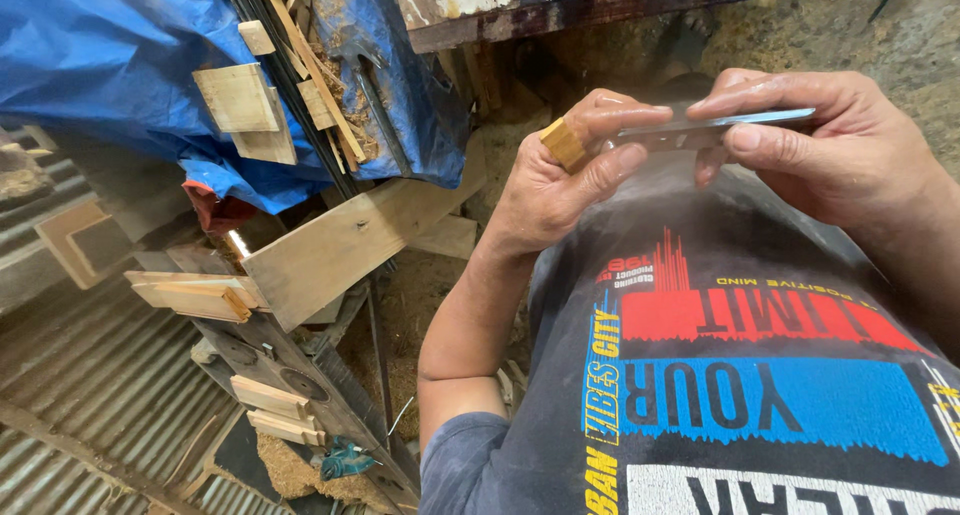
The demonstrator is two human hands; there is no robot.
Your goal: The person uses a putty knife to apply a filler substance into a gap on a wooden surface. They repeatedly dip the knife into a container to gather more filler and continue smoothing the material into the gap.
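My left hand [565,175] grips a chisel by its yellow wooden handle end [563,143], fingers curled around it. The flat metal blade [715,125] runs to the right. My right hand [820,135] pinches the blade near its tip, with the fingers laid along its top and the thumb under it. Both hands hold the tool in front of my chest, above my dark printed shirt [740,375].
A blue tarp [110,55] covers a heap at the upper left, with wood offcuts [240,100] and strips on it. A long plank [350,240] leans below it. Corrugated metal sheet [100,375] lies at the lower left. Sawdust covers the ground.
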